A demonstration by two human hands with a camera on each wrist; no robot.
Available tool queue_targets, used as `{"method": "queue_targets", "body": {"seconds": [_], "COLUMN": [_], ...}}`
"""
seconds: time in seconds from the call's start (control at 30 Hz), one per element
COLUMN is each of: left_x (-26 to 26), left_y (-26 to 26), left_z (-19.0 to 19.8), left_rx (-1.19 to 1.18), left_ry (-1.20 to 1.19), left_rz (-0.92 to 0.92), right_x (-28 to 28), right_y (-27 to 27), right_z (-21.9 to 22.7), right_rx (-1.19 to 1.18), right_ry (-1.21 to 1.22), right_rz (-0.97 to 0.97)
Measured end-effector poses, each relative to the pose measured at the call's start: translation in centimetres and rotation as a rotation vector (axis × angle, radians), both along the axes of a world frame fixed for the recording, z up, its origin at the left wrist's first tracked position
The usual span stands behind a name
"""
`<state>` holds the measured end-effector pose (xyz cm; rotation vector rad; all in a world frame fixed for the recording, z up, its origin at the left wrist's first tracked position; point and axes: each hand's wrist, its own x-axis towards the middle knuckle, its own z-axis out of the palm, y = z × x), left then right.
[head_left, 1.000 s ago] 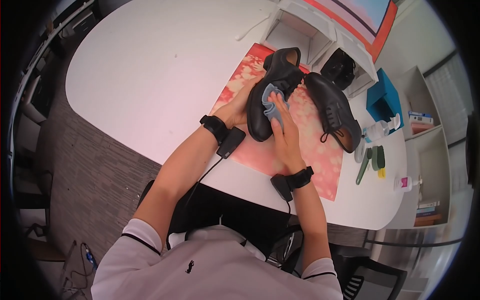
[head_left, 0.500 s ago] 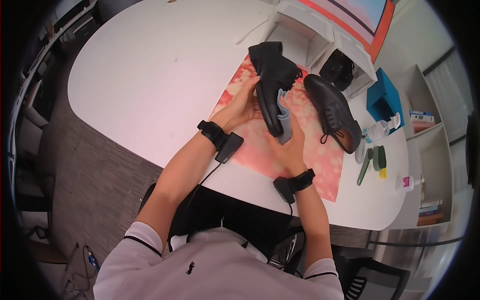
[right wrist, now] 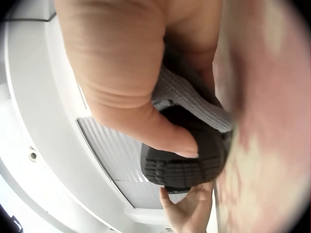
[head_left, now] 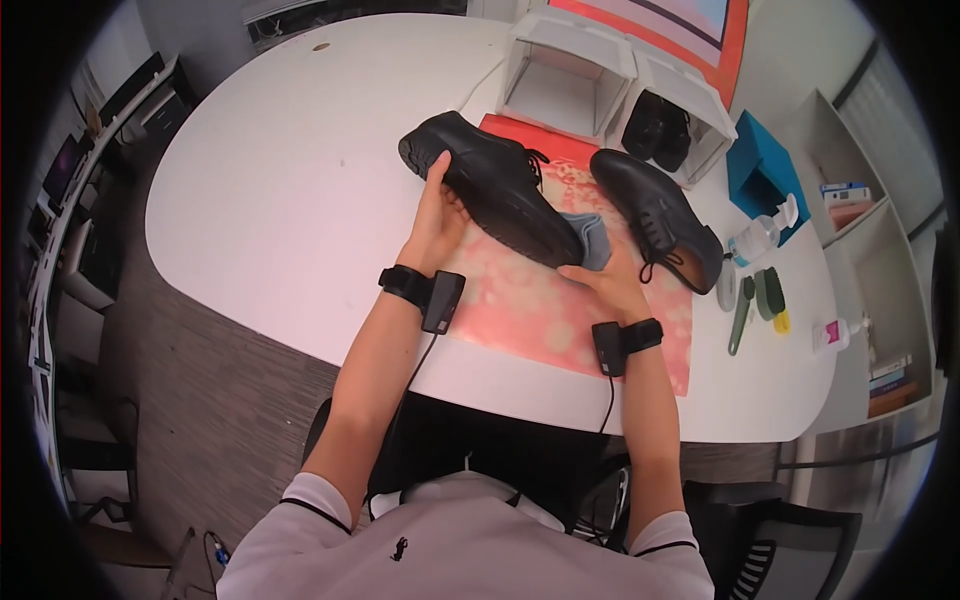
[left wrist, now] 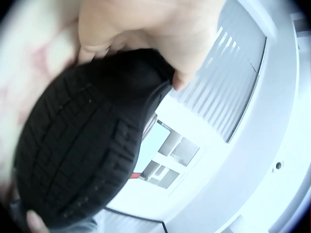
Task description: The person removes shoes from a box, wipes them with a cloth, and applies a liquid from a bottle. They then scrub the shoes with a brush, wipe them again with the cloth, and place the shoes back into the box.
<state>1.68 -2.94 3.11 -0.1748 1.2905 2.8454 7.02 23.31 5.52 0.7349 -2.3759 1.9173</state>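
A black lace-up shoe (head_left: 490, 190) is held sideways over the red-and-pink mat (head_left: 520, 320), its toe toward the right. My left hand (head_left: 437, 222) grips it around the heel end, thumb on the side. In the left wrist view the ridged sole (left wrist: 77, 145) faces the camera. At the toe, my right hand (head_left: 618, 287) pinches a grey-blue cloth (head_left: 588, 240) against the shoe. The right wrist view shows the right thumb on the sole edge and the ribbed cloth (right wrist: 194, 102) between fingers and toe. A second black lace-up shoe (head_left: 660, 220) lies on the mat to the right.
Two white open boxes (head_left: 565, 80) stand at the back, the right one with black shoes (head_left: 657, 130) inside. To the right are a teal box (head_left: 765, 175), a pump bottle (head_left: 765, 235), a green-handled brush (head_left: 741, 315), a green block-shaped brush (head_left: 769, 293) and a white bottle (head_left: 835, 333).
The shoe has swung from nearly upright to lying slanted, heel toward the left. My left hand has moved to the heel; the right hand has shifted right with the cloth at the toe.
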Motion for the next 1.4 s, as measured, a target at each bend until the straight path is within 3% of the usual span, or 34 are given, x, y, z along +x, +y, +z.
{"method": "queue_targets", "body": {"seconds": [0.03, 0.13, 0.23, 0.33, 0.43, 0.57, 0.67, 0.77, 0.87, 0.97, 1.03, 1.07, 1.17, 1.4], "left_x": [0.1, 0.5, 1.5, 1.7, 0.8, -1.0, -1.7, -1.1, -0.1, 1.3, 1.3, 1.1, 0.3, 0.8], "left_y": [0.1, -0.4, -0.9, -2.8, -3.0, -3.0, -3.5, -3.6, -2.7, -2.1, -2.6, -3.1, -4.1, -3.4], "left_z": [0.0, 0.7, 2.1, 3.3, 1.4, -0.7, -1.6, -1.1, 0.3, 2.0, 2.3, 2.4, 1.4, 1.4], "left_rx": [0.008, 0.208, -0.32, -0.848, -0.908, -0.918, -0.653, -0.708, -0.358, -0.336, -0.477, -0.546, -0.511, -0.626], "left_ry": [0.001, -0.094, -0.171, -0.113, 0.062, 0.137, 0.015, 0.012, 0.104, 0.149, 0.112, 0.094, 0.064, 0.122], "left_rz": [0.024, -0.145, -0.266, -0.097, 0.588, 0.78, 0.448, 0.46, 0.527, 0.518, 0.408, 0.352, 0.212, 0.342], "right_x": [-0.3, -1.0, -1.2, -0.9, -1.0, -0.8, -0.8, -0.8, -0.9, -1.2, -1.0, -0.4, -0.3, -0.5], "right_y": [0.4, 2.5, 4.4, 6.1, 6.4, 6.0, 6.2, 5.5, 4.3, 2.3, 0.8, 0.6, 0.0, -0.2], "right_z": [0.0, -0.1, -0.1, -0.5, -0.1, 0.1, 0.2, 0.2, -0.2, -1.5, -2.2, -1.7, -1.8, -2.2], "right_rx": [0.023, 0.011, -0.152, -0.251, -0.171, -0.129, -0.11, -0.135, -0.135, -0.079, -0.048, 0.016, 0.182, 0.445], "right_ry": [0.008, -0.009, -0.121, -0.237, -0.213, -0.075, -0.01, -0.002, 0.057, 0.174, 0.276, 0.238, 0.454, 0.505], "right_rz": [-0.014, -0.039, -0.044, -0.071, -0.089, -0.074, -0.099, -0.155, -0.237, -0.378, -0.48, -0.43, -0.46, -0.531]}}
